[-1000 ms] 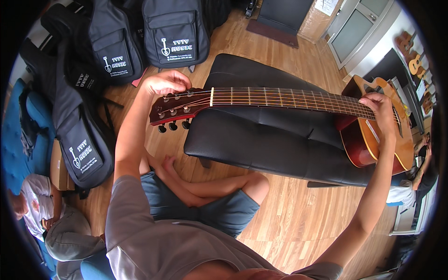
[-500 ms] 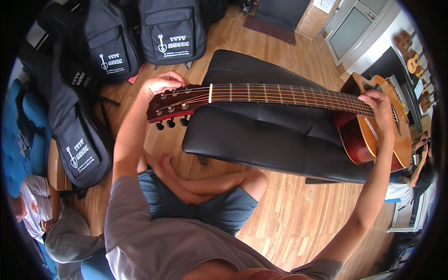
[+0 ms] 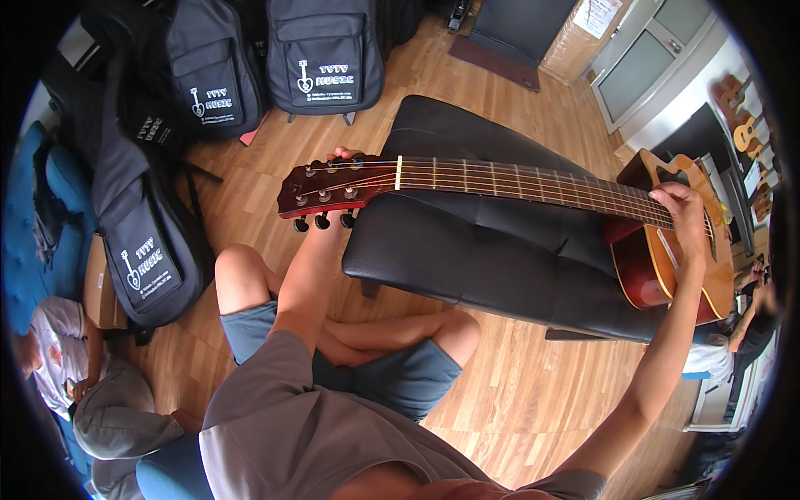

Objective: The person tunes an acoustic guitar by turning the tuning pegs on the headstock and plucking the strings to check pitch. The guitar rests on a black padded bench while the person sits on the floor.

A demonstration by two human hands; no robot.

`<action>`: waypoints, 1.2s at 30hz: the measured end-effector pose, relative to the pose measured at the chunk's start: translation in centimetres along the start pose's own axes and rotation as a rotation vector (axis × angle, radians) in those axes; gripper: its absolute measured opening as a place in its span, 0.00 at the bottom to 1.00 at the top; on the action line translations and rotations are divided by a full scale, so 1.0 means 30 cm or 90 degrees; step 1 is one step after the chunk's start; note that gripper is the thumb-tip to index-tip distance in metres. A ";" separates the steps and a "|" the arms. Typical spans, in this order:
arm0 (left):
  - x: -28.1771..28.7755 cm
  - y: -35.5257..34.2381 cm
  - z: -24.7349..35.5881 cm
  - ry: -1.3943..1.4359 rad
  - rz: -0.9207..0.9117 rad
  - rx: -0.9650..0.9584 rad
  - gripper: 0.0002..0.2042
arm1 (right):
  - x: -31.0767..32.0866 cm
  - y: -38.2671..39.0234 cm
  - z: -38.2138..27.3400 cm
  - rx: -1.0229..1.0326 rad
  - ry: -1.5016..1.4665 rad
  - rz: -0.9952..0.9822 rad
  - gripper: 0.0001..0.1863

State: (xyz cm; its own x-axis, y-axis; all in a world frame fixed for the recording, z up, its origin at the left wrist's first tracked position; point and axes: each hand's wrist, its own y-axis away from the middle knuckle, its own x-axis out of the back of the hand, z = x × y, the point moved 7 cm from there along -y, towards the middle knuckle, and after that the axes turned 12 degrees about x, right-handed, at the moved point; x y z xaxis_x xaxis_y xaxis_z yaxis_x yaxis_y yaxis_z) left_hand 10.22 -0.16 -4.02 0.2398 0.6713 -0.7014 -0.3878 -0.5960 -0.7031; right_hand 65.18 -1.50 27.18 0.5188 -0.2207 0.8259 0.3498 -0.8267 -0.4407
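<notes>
An acoustic guitar [image 3: 715, 271] with a dark red-brown headstock [image 3: 292, 190] lies along a black padded bench [image 3: 467, 250], its neck pointing left. My left hand [image 3: 343, 154] reaches beneath the headstock, and its fingertips show at a tuning peg on the far edge; the palm is hidden behind the wood. Three black pegs [image 3: 322, 221] stick out along the near edge, over my left wrist. At the other end, my right hand [image 3: 683, 208] is curled over the strings [image 3: 621, 200] near the soundhole, thumb and fingertips close together at them.
Black guitar bags [image 3: 325, 54] stand at the back left, another [image 3: 142, 242] nearer on the left. A person in grey trousers [image 3: 125, 408] sits lower left, and another person [image 3: 754, 317] is at the right edge. Ukuleles [image 3: 744, 133] hang on the right wall.
My left hand has gone from over the far side of the headstock to underneath it, the forearm now passing below the near pegs. My right hand stays by the strings. The view has shifted slightly.
</notes>
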 end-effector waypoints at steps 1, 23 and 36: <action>-0.012 -0.017 -0.015 0.021 -0.018 0.014 0.09 | 0.000 0.003 0.007 -0.004 -0.007 -0.002 0.10; -0.088 -0.089 -0.046 -0.015 0.036 0.099 0.04 | -0.001 0.018 0.025 -0.015 -0.035 0.000 0.08; -0.162 -0.104 0.228 -0.727 0.294 0.545 0.19 | -0.009 0.015 0.048 -0.060 -0.075 0.016 0.07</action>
State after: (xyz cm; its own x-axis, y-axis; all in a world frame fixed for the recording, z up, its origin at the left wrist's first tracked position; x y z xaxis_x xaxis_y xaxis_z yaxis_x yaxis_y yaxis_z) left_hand 4.17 1.44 2.37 -0.6944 0.7145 -0.0855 -0.7193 -0.6857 0.1118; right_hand 66.32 -1.07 26.25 0.6163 -0.1847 0.7655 0.2630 -0.8680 -0.4212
